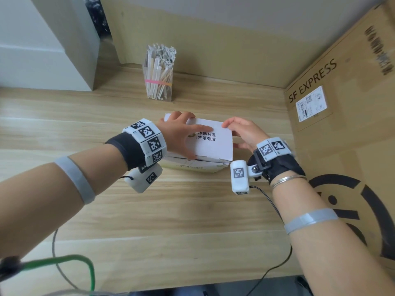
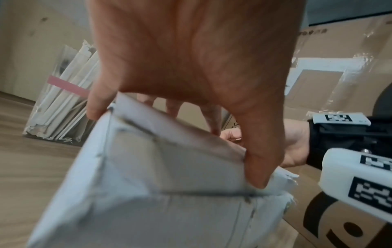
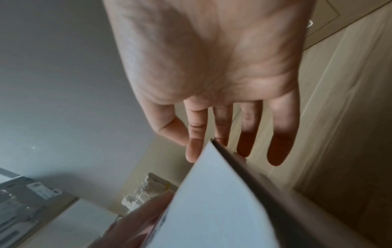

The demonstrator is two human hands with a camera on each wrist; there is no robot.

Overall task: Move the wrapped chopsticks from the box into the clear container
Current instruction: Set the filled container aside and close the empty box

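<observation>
A white box (image 1: 215, 146) with black printed characters on its lid lies mid-table. My left hand (image 1: 183, 137) grips the lid (image 2: 169, 159): the index finger lies along the top, other fingers hook over the far edge, and the thumb sits under the near edge. My right hand (image 1: 241, 133) keeps its fingers straight (image 3: 212, 127); the fingertips touch the lid's far right corner (image 3: 212, 184). The box's contents are hidden. Behind it stands the clear container (image 1: 159, 82), holding several wrapped chopsticks (image 2: 63, 94) bound with a pink band.
A large SF EXPRESS cardboard carton (image 1: 320, 99) walls off the right side. A white cabinet (image 1: 42, 50) stands at the back left. Cables (image 1: 74, 263) trail over the wooden table's (image 1: 149, 210) near edge.
</observation>
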